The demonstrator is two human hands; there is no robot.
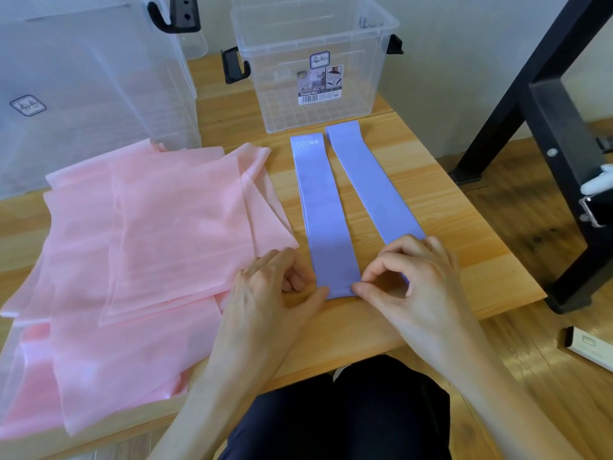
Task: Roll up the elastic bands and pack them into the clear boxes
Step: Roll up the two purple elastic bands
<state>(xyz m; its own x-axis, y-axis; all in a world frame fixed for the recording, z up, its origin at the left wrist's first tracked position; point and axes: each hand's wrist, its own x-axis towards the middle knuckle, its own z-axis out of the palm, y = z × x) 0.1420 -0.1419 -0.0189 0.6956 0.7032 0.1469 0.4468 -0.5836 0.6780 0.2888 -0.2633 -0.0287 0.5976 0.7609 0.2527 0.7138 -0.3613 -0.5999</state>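
Observation:
Two purple elastic bands lie flat side by side on the wooden table (348,330). The left purple band (326,210) runs from near the clear box down to my hands. My left hand (275,287) and my right hand (411,280) pinch its near end at the two corners. The right purple band (371,184) lies slanted beside it, its near end hidden under my right hand. A heap of wide pink elastic bands (149,244) covers the table's left half. A small clear box (311,64) stands open behind the purple bands.
A large clear box (89,94) with a black latch stands at the back left, behind the pink heap. A black metal frame (560,134) rises to the right of the table. A white-and-black object (587,346) lies on the floor at right.

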